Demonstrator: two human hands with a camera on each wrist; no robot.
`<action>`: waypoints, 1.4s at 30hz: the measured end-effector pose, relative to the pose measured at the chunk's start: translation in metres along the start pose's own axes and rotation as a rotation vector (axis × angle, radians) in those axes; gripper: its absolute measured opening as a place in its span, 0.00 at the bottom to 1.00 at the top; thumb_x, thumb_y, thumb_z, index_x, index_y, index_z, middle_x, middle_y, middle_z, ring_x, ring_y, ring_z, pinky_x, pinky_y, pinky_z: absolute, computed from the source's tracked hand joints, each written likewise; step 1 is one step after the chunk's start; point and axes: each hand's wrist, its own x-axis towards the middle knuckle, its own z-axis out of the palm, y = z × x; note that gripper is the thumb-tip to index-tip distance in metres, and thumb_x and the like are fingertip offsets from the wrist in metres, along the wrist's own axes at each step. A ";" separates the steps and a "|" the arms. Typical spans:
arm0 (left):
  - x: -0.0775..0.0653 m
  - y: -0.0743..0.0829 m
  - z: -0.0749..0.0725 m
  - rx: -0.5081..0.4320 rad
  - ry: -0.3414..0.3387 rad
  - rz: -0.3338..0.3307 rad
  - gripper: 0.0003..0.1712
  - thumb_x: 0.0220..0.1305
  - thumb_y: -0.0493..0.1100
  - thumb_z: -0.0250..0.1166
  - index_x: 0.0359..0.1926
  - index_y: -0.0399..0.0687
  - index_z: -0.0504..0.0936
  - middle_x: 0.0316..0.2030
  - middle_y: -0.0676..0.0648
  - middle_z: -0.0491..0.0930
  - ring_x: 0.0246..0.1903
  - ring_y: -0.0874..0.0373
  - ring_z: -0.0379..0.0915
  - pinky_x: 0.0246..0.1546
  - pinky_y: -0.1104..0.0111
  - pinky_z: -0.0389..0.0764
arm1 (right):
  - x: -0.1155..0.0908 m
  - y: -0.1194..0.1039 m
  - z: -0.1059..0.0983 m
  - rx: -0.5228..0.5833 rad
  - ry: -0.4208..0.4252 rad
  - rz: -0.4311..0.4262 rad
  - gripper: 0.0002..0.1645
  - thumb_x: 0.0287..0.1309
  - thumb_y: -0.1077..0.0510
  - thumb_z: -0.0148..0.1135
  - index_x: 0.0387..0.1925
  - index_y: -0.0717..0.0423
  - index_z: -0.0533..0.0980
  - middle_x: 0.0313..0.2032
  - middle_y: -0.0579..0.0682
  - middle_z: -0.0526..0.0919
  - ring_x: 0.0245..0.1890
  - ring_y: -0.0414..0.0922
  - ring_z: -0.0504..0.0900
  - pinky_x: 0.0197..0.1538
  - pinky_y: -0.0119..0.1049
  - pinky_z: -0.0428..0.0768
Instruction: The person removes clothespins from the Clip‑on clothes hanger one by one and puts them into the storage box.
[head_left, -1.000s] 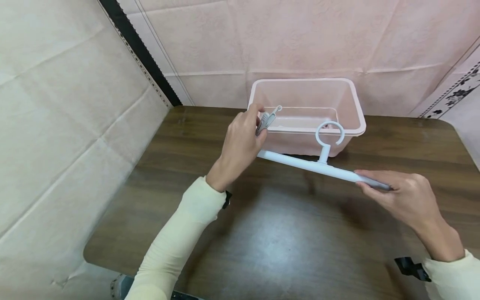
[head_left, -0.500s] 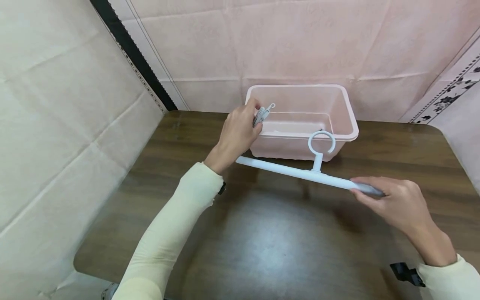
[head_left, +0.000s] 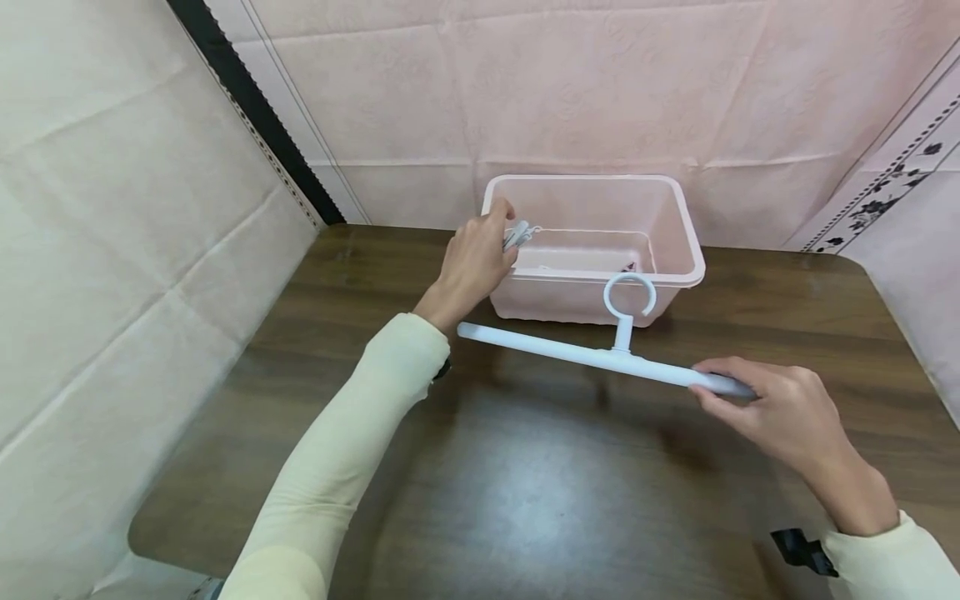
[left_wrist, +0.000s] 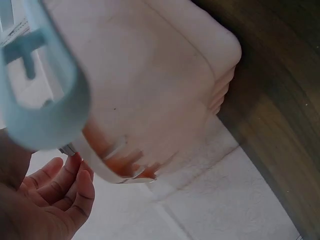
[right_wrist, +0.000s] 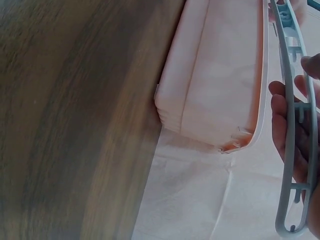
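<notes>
My left hand (head_left: 476, 258) pinches a small bunch of grey clothes pegs (head_left: 517, 236), one with a looped end, over the left front rim of a pale pink plastic tub (head_left: 570, 302). In the left wrist view, most of the pegs are hidden behind the hanger's end and the fingers of the left hand (left_wrist: 55, 200). In front of the tub, a light blue clothes hanger (head_left: 562, 352) is held near its right end by my right hand (head_left: 783, 408), thumb and fingers around it. The hanger's hook points up, overlapping the tub's front wall.
Inside the tub lies a small dark reddish thing (head_left: 628, 267), mostly hidden by the front rim. The tub stands at the back of a brown wooden table (head_left: 480, 500), against a pale pink cloth wall (head_left: 585, 92). A whitish cloth wall (head_left: 112, 250) borders the left side.
My left hand has tipped the pegs lower over the tub. The hanger's left end has come out from behind the left hand. The whole head view has shifted a little.
</notes>
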 end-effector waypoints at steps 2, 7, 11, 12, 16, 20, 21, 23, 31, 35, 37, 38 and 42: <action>0.000 -0.002 0.002 -0.003 0.003 0.000 0.21 0.64 0.34 0.66 0.57 0.41 0.71 0.29 0.46 0.78 0.25 0.52 0.74 0.24 0.63 0.75 | 0.000 -0.001 0.000 -0.001 0.001 0.005 0.31 0.65 0.32 0.54 0.27 0.53 0.86 0.17 0.41 0.80 0.14 0.28 0.62 0.16 0.31 0.64; 0.002 -0.004 0.006 -0.005 0.008 -0.007 0.22 0.64 0.35 0.67 0.57 0.42 0.72 0.32 0.45 0.80 0.27 0.52 0.75 0.25 0.62 0.76 | 0.003 -0.003 -0.001 0.000 0.002 0.002 0.32 0.65 0.32 0.54 0.27 0.53 0.85 0.17 0.41 0.79 0.14 0.28 0.62 0.16 0.32 0.64; 0.003 -0.005 0.007 -0.005 0.004 -0.009 0.22 0.64 0.35 0.67 0.57 0.43 0.72 0.33 0.45 0.81 0.27 0.53 0.75 0.25 0.63 0.76 | 0.004 -0.004 0.000 0.009 0.006 -0.011 0.32 0.65 0.31 0.55 0.27 0.52 0.86 0.16 0.39 0.78 0.14 0.28 0.63 0.16 0.32 0.64; 0.003 -0.005 0.008 -0.007 0.005 -0.008 0.22 0.64 0.35 0.67 0.57 0.43 0.72 0.33 0.45 0.81 0.27 0.53 0.75 0.25 0.63 0.76 | 0.005 -0.004 0.000 0.010 0.007 -0.013 0.32 0.65 0.31 0.55 0.27 0.52 0.86 0.16 0.39 0.78 0.14 0.28 0.63 0.16 0.32 0.65; 0.002 -0.006 0.008 -0.010 0.014 0.005 0.21 0.65 0.36 0.67 0.57 0.43 0.72 0.33 0.45 0.81 0.28 0.53 0.76 0.26 0.63 0.76 | 0.006 -0.005 0.001 0.017 0.007 -0.026 0.32 0.66 0.32 0.55 0.26 0.53 0.85 0.16 0.39 0.78 0.14 0.27 0.63 0.16 0.32 0.65; 0.002 -0.007 0.008 -0.012 0.024 0.018 0.22 0.64 0.38 0.69 0.57 0.42 0.73 0.35 0.45 0.82 0.32 0.52 0.77 0.30 0.62 0.77 | 0.006 -0.005 0.002 0.024 0.007 -0.029 0.31 0.66 0.33 0.55 0.26 0.53 0.85 0.17 0.39 0.79 0.15 0.27 0.64 0.17 0.31 0.65; 0.002 -0.007 0.008 -0.013 0.025 0.020 0.22 0.64 0.38 0.69 0.57 0.43 0.73 0.36 0.45 0.82 0.33 0.52 0.78 0.31 0.62 0.78 | 0.005 -0.005 0.002 0.024 0.007 -0.028 0.31 0.66 0.33 0.55 0.26 0.53 0.85 0.17 0.39 0.79 0.15 0.27 0.64 0.17 0.31 0.65; 0.001 -0.007 0.009 -0.020 0.030 0.026 0.23 0.63 0.38 0.70 0.56 0.42 0.74 0.37 0.44 0.82 0.34 0.51 0.79 0.32 0.61 0.78 | 0.005 -0.005 0.002 0.025 0.006 -0.027 0.30 0.66 0.34 0.55 0.26 0.53 0.85 0.17 0.39 0.79 0.15 0.27 0.64 0.17 0.31 0.65; -0.004 -0.006 0.008 -0.017 0.035 0.103 0.22 0.64 0.41 0.70 0.55 0.40 0.74 0.40 0.43 0.80 0.35 0.51 0.76 0.34 0.60 0.77 | 0.004 -0.004 0.004 0.015 0.005 -0.029 0.30 0.66 0.34 0.55 0.26 0.53 0.85 0.17 0.39 0.79 0.14 0.28 0.65 0.17 0.31 0.66; -0.009 -0.004 0.006 0.013 0.026 0.144 0.23 0.65 0.44 0.70 0.56 0.39 0.74 0.41 0.43 0.78 0.37 0.49 0.75 0.37 0.60 0.77 | 0.003 -0.003 0.004 0.019 -0.001 -0.035 0.31 0.67 0.34 0.54 0.27 0.54 0.85 0.18 0.41 0.81 0.14 0.28 0.65 0.16 0.31 0.67; -0.013 -0.004 0.004 0.020 0.028 0.165 0.23 0.65 0.45 0.70 0.56 0.39 0.74 0.43 0.42 0.77 0.39 0.48 0.75 0.40 0.60 0.76 | 0.002 -0.001 0.004 0.026 -0.007 -0.038 0.32 0.67 0.34 0.54 0.28 0.55 0.86 0.19 0.42 0.82 0.15 0.28 0.66 0.16 0.31 0.68; -0.014 -0.004 0.004 0.024 0.031 0.176 0.23 0.64 0.45 0.70 0.56 0.40 0.74 0.44 0.42 0.77 0.40 0.47 0.75 0.41 0.59 0.76 | 0.001 -0.001 0.004 0.029 -0.010 -0.041 0.32 0.67 0.34 0.54 0.28 0.56 0.86 0.19 0.43 0.82 0.15 0.28 0.66 0.16 0.31 0.68; -0.022 -0.005 0.000 0.040 0.061 0.231 0.23 0.64 0.44 0.71 0.54 0.40 0.74 0.46 0.41 0.77 0.45 0.45 0.75 0.47 0.57 0.74 | 0.000 0.000 0.003 0.041 -0.015 -0.048 0.32 0.68 0.35 0.54 0.28 0.56 0.86 0.19 0.43 0.82 0.15 0.28 0.66 0.17 0.31 0.69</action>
